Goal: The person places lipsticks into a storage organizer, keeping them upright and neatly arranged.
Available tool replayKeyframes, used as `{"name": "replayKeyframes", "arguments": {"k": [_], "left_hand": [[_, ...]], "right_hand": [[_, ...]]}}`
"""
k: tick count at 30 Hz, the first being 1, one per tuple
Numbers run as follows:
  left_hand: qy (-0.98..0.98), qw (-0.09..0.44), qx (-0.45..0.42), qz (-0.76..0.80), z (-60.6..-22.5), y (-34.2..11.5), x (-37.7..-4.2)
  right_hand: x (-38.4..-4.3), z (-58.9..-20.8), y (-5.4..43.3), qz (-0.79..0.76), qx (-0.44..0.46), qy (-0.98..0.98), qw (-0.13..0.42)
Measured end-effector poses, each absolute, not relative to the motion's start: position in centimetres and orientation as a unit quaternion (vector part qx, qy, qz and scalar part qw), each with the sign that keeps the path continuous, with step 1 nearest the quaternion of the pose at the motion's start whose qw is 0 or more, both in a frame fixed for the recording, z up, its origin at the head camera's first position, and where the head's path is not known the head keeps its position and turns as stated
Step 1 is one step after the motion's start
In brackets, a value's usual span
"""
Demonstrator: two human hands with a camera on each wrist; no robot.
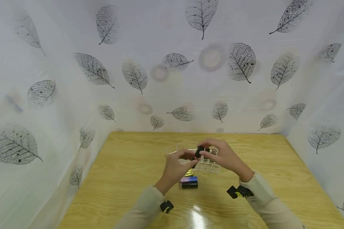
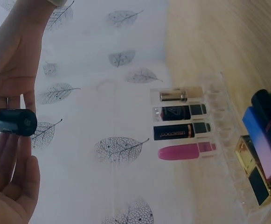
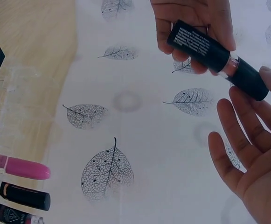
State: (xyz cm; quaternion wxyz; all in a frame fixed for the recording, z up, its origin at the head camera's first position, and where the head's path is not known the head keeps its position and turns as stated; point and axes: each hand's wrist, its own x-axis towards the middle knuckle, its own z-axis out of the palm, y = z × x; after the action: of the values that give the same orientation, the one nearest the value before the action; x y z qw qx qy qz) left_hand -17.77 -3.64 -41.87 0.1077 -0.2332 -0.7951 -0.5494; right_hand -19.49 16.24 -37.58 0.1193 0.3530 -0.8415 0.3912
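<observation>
Both hands hold a black lipstick tube (image 3: 198, 44) in the air above a clear stepped holder (image 1: 207, 166). In the right wrist view, my left hand (image 1: 175, 166) grips the end with white print, at the top. My right hand (image 1: 225, 156) pinches the plain black end (image 3: 248, 79) between thumb and fingertips, its other fingers spread. A short clear and reddish band shows between the two black parts. In the left wrist view, only one rounded black end (image 2: 16, 122) of the tube appears between the hands.
Several lipsticks stand in the holder, among them a pink one (image 2: 178, 153) and a black one (image 2: 172, 132). In front of it lie a gold case (image 1: 188, 173), a blue-pink tube (image 1: 189, 179) and a black tube (image 1: 189, 185). Leaf-print sheeting (image 1: 160, 95) surrounds the wooden table (image 1: 126, 178).
</observation>
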Motion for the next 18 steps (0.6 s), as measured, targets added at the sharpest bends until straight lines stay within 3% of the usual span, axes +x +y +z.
{"name": "replayKeyframes", "arguments": {"k": [18], "left_hand": [[-0.781,0.046,-0.204,-0.589,-41.2,-2.8,-17.6]], "right_hand": [[-19.0,-37.1,13.8,0.401,0.253,-0.865,0.160]]}}
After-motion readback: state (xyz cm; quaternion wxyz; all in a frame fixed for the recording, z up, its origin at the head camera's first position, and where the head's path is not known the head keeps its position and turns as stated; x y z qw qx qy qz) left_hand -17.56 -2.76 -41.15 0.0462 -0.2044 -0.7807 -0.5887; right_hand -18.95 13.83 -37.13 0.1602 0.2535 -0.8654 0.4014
